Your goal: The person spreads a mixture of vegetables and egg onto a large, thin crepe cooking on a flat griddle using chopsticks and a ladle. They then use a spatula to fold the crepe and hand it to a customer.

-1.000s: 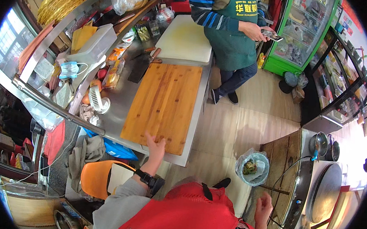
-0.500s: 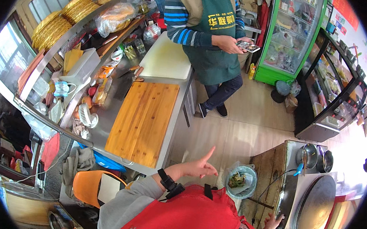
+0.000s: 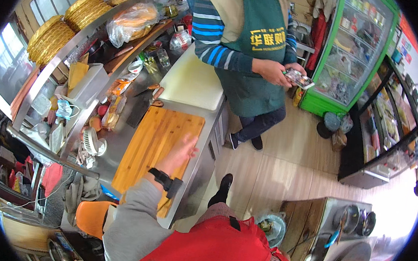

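My left hand (image 3: 182,152) is raised over the right side of the wooden cutting board (image 3: 157,134), a dark band on its wrist. It looks blurred, its fingers partly spread with nothing seen in them. Whether it touches the board I cannot tell. Beyond the board lies a white cutting board (image 3: 193,82), with a wooden-handled knife (image 3: 158,94) at its left corner. My right hand is out of view.
A person in a green apron (image 3: 260,41) stands past the counter, holding a phone (image 3: 299,78). A waste bin (image 3: 271,228) and a stove counter with pans (image 3: 347,217) are on the right. An orange chair (image 3: 91,217) stands at lower left. Shelves line the left.
My left hand has swung left from above the floor to over the wooden board, its pointing finger no longer extended. My right hand has left view. A foot now shows ahead of me.
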The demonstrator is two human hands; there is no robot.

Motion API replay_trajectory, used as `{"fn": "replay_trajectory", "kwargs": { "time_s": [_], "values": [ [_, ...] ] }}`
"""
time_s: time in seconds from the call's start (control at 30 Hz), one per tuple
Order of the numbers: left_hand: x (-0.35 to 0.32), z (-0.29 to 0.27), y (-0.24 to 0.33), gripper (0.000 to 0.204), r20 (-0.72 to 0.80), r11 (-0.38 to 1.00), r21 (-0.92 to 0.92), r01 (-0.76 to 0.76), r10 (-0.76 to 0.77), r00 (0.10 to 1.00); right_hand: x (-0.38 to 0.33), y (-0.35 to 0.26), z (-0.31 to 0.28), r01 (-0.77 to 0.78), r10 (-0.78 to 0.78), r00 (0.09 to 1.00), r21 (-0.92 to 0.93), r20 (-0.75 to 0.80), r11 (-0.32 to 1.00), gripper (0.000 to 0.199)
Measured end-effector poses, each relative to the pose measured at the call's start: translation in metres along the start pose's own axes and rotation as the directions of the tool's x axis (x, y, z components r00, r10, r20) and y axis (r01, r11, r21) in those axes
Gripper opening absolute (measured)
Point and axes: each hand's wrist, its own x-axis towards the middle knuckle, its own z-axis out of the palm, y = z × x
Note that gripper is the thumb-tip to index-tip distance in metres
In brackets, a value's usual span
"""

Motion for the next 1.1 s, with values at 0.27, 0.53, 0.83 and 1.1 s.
{"fn": "replay_trajectory", "kwargs": {
  "time_s": [0.27,0.53,0.83,1.1],
  "values": [
    [0.226,-0.12,0.145,0.082,-0.432,0.991,0.062,-0.117,0.132,0.892,0.164,-0.152,-0.068,-0.29,0.29,0.957,0.008,0.002,0.957,0.041],
    [0.43,-0.219,0.199,0.086,-0.644,0.995,0.057,-0.08,0.098,0.759,0.264,-0.285,-0.077,-0.48,0.463,0.877,0.196,0.129,0.855,0.04],
    [0.53,-0.28,0.212,0.067,-0.714,0.985,0.088,-0.146,0.165,0.68,0.318,-0.33,-0.077,-0.625,0.589,0.78,0.285,0.211,0.727,0.04],
    [0.549,-0.287,0.225,0.038,-0.668,0.977,-0.086,-0.196,0.09,0.739,0.325,-0.329,-0.082,-0.657,0.614,0.752,0.346,0.239,0.669,0.04]
  ]
}}
